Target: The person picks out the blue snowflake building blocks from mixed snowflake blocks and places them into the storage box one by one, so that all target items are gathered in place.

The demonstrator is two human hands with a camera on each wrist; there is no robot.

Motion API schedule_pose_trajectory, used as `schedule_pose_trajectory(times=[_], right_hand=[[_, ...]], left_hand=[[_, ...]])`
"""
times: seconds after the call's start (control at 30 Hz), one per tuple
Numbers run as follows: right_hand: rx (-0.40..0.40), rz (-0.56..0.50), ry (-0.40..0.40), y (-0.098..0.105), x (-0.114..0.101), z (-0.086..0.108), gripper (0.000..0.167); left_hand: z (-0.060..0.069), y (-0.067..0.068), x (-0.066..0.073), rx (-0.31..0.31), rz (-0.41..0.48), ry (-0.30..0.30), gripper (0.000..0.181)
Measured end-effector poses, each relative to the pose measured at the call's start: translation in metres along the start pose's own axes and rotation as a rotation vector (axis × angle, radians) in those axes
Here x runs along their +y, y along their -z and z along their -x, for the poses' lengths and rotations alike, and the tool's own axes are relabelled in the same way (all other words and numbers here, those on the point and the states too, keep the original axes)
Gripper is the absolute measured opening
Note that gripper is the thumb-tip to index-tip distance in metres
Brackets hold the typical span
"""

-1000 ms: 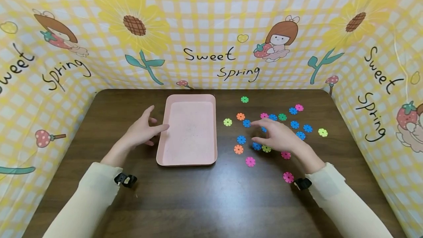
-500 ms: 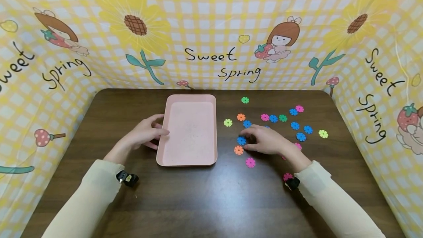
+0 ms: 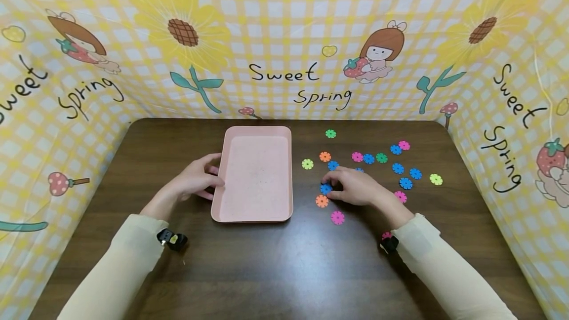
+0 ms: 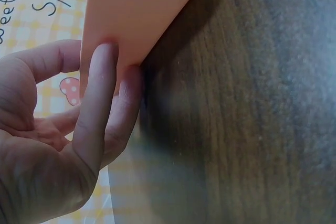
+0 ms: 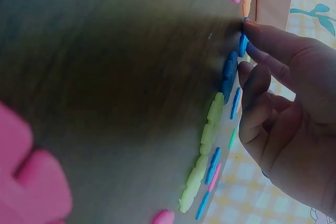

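Observation:
My left hand (image 3: 188,181) grips the left wall of a shallow pink tray (image 3: 255,177), thumb over the rim and fingers along the outside. In the left wrist view those fingertips lie against the outer wall of the tray (image 4: 136,9) and near its bottom edge. Right of the tray, my right hand (image 3: 360,186) pinches a blue notched plastic disc (image 3: 326,188) between thumb and index finger. That blue disc (image 5: 243,44) is still at table level in the right wrist view. An orange disc (image 3: 322,201) lies just in front of it. The hand covers some discs underneath.
Several discs in pink, blue, green and yellow lie scattered on the brown table (image 3: 266,270), among them a yellow-green disc (image 3: 307,164) close to the tray and a magenta disc (image 3: 338,218) nearer the front. A patterned yellow cloth (image 3: 275,23) encloses the back and sides.
My right hand has moved left and down onto the blue disc, its fingers closing on it. My left hand has moved from beside the tray to grip its wall. The tray stays in place.

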State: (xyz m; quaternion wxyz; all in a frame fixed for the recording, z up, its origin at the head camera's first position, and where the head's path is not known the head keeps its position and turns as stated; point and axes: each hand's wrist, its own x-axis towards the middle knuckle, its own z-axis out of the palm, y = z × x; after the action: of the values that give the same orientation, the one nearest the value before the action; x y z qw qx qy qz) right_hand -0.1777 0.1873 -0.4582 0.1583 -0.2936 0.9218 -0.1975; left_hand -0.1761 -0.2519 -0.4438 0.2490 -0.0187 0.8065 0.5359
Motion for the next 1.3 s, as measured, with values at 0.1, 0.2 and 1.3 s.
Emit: schedule_pose_trajectory(times=[0.1,0.2,1.3], right_hand=[[-0.01,-0.01,-0.01,-0.001,0.001,-0.001,0.034],[-0.024,-0.023,-0.011,0.0,0.001,-0.001,0.032],[0.1,-0.289,-0.02,0.007,-0.002,0.005,0.015]], left_hand=[[0.0,0.0,-0.001,-0.001,-0.001,0.0,0.094],[0.0,0.001,-0.001,-0.004,0.002,-0.001,0.094],[-0.007,-0.009,0.003,-0.031,0.016,0.0,0.092]])
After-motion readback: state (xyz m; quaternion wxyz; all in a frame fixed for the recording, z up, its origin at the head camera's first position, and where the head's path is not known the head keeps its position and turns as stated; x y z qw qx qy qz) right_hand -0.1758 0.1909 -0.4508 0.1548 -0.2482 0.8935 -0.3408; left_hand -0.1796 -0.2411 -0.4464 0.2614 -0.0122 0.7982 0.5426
